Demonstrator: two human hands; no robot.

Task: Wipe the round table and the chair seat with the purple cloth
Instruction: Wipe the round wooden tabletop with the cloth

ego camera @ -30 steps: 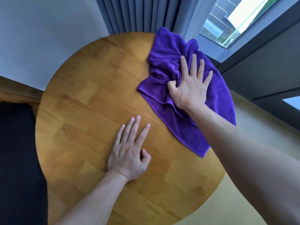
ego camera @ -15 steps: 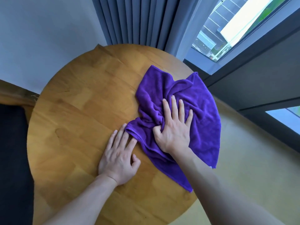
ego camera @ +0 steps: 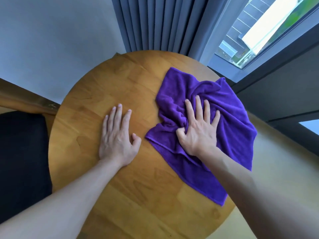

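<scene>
Right hand (ego camera: 198,131) flat, fingers spread, pressing bunched purple cloth (ego camera: 215,135); left hand (ego camera: 117,137) flat on bench (ego camera: 138,195). Overhanging cloth edge risks sliding off.

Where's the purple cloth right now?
Head view: purple cloth lies on the round table's right side, under the flat right hand, nearest the window.

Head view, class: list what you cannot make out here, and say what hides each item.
1. Table top beneath the purple cloth: covered by the cloth and the right hand.
2. Table's near edge: cut off by the bottom of the frame and crossed by both forearms.
3. Dark chair seat: cut by the left frame edge.
4. Wood under the left hand: hidden by the palm.
</scene>
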